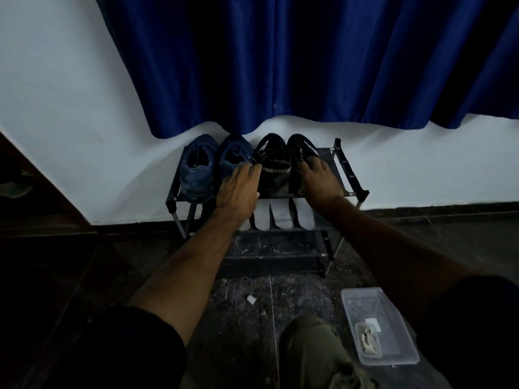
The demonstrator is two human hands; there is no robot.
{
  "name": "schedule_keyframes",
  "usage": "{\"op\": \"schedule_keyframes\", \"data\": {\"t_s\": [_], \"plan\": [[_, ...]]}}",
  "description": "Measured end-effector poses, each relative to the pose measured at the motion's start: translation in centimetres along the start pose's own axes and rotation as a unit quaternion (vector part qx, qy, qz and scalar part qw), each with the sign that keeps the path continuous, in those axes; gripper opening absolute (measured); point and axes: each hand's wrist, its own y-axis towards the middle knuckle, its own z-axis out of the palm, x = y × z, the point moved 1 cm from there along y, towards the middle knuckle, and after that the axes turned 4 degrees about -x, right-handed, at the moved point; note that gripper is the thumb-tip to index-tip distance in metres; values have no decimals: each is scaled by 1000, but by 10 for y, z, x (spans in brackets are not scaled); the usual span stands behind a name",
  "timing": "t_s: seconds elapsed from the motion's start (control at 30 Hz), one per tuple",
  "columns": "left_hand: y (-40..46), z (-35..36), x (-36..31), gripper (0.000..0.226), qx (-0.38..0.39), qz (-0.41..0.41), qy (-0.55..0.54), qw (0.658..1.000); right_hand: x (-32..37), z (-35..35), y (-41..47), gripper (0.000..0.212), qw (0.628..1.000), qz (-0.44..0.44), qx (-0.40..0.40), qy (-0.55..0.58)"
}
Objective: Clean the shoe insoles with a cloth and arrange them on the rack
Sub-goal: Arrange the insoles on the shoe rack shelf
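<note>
While both arms reach forward over the dark floor, the person's hands sit at the top shelf of a small black shoe rack [352, 175] standing against a white wall.

Top shelf, left end to right end: a pair of dark blue shoes [196, 169], then a pair of black shoes [273, 164] with white lettering at the heel. All four stand side by side, heels toward the front edge, toes toward the wall.

Left hand [238, 189]: laid palm down at the front edge of the top shelf, over the heel of the right-hand blue shoe and touching the neighbouring black one. Fingers lie fairly straight; whether they grip anything cannot be told.

Right hand [318, 178]: laid on the rightmost black shoe near the right end of the shelf, fingers bent over its heel opening as if holding it.

Middle shelf: pale grey insoles [280, 217] laid side by side, ends pointing to the front edge. Three show plainly and the edge of a fourth shows beside the left wrist.

Bottom shelf: dark, with pale specks on it.

Floor, near right of the rack: a clear plastic box [390, 352] holding a crumpled cloth [368, 342]. A small white scrap [250, 299] lies on the floor before the rack.

Wall above: a deep blue curtain [280, 66] hanging to just above the shoes.
</note>
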Motion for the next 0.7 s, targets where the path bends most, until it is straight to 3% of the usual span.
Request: {"op": "schedule_keyframes", "data": {"t_s": [0.7], "plan": [[-58,14,4,62,35,30,-6,999,34,7,-72,67,998,39,44,-9]]}}
